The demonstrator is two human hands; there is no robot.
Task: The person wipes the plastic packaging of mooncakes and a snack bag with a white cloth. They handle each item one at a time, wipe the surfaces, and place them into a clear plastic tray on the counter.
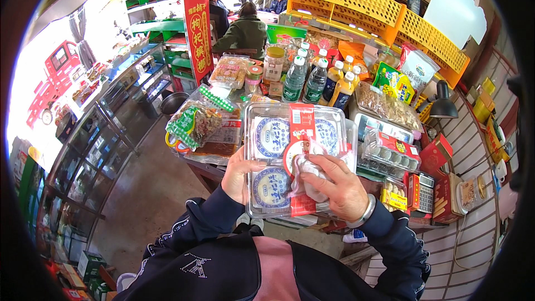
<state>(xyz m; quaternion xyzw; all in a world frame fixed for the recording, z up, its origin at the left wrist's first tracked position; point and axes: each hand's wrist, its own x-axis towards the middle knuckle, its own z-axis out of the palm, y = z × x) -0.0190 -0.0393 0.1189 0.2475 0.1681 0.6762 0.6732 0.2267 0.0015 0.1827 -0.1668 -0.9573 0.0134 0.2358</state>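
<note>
A clear plastic box of round pastries (269,136), wrapped with a red paper band, is held in front of my chest. My left hand (238,175) grips its left side, thumb on the lid and the fingers hidden behind. Bunched under my right hand (338,184) is a pale cloth with pinkish edges (307,173), pressed flat on the lid over the red band. A silver bracelet (365,211) circles my right wrist. Another clear plastic box (351,133) shows just behind the right edge of the held one.
Beyond the box, a crowded counter holds water bottles (295,79), a honey jar (273,63), bagged dried goods (196,121), boxed eggs (391,150) and a calculator (425,192). A black lamp (444,102) stands right. Glass display cases (96,133) line the left. Several people sit or stand beyond.
</note>
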